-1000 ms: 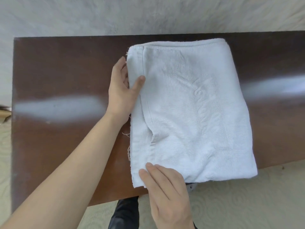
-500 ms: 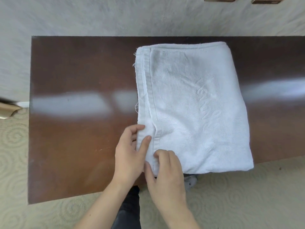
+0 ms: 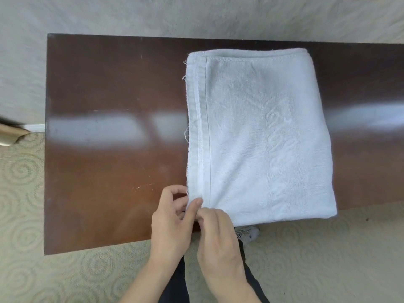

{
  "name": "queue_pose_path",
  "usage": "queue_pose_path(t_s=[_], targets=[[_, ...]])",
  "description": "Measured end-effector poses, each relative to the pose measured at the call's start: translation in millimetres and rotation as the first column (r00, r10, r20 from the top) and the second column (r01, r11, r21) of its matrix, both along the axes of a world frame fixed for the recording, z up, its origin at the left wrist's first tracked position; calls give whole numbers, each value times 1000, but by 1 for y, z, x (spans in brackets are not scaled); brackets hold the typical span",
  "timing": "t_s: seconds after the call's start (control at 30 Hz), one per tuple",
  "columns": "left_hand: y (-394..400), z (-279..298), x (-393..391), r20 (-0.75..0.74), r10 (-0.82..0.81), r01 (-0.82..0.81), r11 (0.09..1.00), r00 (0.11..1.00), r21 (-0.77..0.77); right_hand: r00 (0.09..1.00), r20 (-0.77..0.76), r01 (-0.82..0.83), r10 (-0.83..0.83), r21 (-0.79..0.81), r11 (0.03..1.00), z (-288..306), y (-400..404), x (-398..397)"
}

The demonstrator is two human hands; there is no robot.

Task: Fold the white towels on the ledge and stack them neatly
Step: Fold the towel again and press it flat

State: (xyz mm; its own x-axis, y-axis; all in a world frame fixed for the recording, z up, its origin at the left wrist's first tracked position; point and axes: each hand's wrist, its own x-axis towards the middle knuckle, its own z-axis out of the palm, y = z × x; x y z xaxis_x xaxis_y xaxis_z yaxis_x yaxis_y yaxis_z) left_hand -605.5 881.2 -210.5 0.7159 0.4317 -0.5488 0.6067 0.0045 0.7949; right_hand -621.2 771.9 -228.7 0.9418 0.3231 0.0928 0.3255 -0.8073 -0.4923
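Observation:
A white towel (image 3: 258,136) lies folded in a flat rectangle on the dark brown ledge (image 3: 113,136), right of centre, with raised lettering running along it. Its hemmed edges line up along the left side. My left hand (image 3: 172,217) pinches the near-left corner of the towel between thumb and fingers. My right hand (image 3: 218,237) sits right beside it, fingers curled onto the same corner at the ledge's front edge. The corner itself is mostly hidden under both hands.
The ledge's left half is bare and glossy with light reflections. A pale wall (image 3: 153,16) runs behind it. Patterned beige carpet (image 3: 65,276) lies below, with my dark trousers and a white shoe (image 3: 249,232) under the front edge.
My left hand slid from the towel's far-left edge down to the near-left corner and met my right hand there. The crease in the left hem has been smoothed out.

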Motion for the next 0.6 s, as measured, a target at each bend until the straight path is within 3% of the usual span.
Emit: queue_pose_path(t_s=[0.13, 0.23, 0.3, 0.37, 0.47, 0.53, 0.6], targets=[[5, 0, 1, 16, -33, 35, 989, 999, -142, 998, 27, -64, 62, 115, 991, -3, 2, 9], [15, 0, 5, -38, -17, 5, 952, 999, -306, 994, -35, -98, 104, 144, 985, -3, 1, 10], [21, 3, 9, -88, -45, 13, 943, 995, -332, 990, -92, -94, 107, 129, 987, 0, -1, 12], [21, 7, 13, -129, -129, 98, 969, 983, -225, 967, -237, -70, 92, 101, 992, 9, -1, 17], [19, 10, 26, -130, -221, 227, 973, 967, 32, 861, -508, 75, 19, 164, 984, 32, -1, 37], [17, 9, 34, -107, -252, 266, 954, 962, 142, 888, -456, 161, -59, 188, 969, 43, -8, 58], [16, 7, 37, -86, -273, 285, 940, 958, 187, 963, -241, 157, -118, 148, 976, 45, -19, 84]])
